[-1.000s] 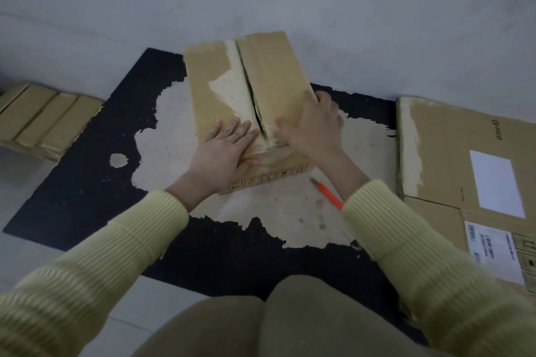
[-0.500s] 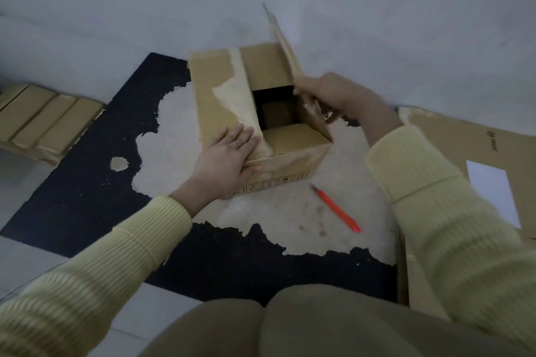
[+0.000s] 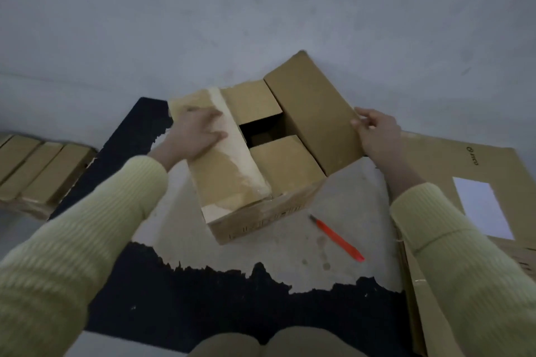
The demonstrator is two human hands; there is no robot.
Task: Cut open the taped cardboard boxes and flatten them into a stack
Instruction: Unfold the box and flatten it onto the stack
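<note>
The box (image 3: 261, 220) stands on the floor (image 3: 290, 264), its opening dark, contents not discernible. The left hand (image 3: 197, 133) presses flat on its left flap (image 3: 232, 177); the right hand (image 3: 377, 133) grips the outward-folded right flap (image 3: 313, 113).

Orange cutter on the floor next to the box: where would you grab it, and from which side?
Pinch the orange cutter across its slim orange body, near the middle, coming straight down from above. It lies flat on the floor with nothing touching it, so both long sides are free. Keep off the dark tip, which points towards the cardboard box.
</note>
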